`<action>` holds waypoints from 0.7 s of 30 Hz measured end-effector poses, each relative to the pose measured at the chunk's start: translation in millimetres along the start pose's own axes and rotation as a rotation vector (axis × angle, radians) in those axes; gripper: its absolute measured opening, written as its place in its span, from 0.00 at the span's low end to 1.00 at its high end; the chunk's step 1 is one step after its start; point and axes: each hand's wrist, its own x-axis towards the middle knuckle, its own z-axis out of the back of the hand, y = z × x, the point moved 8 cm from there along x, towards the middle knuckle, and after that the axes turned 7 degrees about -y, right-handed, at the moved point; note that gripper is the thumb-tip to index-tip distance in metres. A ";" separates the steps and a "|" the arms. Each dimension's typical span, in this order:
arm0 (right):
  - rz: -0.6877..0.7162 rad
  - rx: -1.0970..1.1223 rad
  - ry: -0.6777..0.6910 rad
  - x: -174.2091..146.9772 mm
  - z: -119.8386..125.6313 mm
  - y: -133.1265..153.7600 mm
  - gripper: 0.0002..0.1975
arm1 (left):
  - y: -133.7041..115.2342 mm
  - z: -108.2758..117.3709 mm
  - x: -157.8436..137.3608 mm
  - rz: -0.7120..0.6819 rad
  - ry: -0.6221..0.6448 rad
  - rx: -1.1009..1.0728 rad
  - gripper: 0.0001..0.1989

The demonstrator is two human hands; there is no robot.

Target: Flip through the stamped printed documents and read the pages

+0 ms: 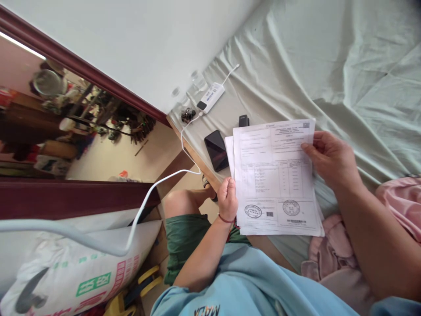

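Right now both hands are on a stack of papers [274, 175], held up over the edge of the bed [345, 66]. Left hand [227, 198] is closed on the lower left edge, thumb on top, fingers tucked behind the sheets. Right hand [329, 160] is pinching the upper right edge, thumb across the printed face. It's a thin sheaf, printed tables up top, two round stamps near the bottom, and a second sheet peeking out on the left side. Light stuff, this, and floppy: I'd judge it sags or fans apart if held by one corner only, so opposite edges, as here, look like the sound places to hold. Easy to crease too, and the sheets could slide over each other.

Just beyond the papers a dark phone [216, 150] lies on the sheet, a small black thing [244, 120] near it, and a white power strip [211, 97] further up with its cable [154, 188] trailing off the bed. Pink cloth [397, 206] is bunched under the right forearm.
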 end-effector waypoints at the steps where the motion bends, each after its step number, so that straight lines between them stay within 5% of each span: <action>1: -0.017 -0.002 -0.003 0.1 0.5 -0.7 0.14 | 0.4 -0.4 0.0 0.008 0.003 -0.007 0.24; 16: 0.015 -0.057 -0.063 0.1 3.5 2.1 0.12 | 2.9 -1.8 -2.1 0.062 0.024 -0.047 0.22; 21: 0.072 -0.234 -0.179 0.7 15.1 9.9 0.09 | 0.6 -1.6 -1.5 0.038 0.019 -0.006 0.23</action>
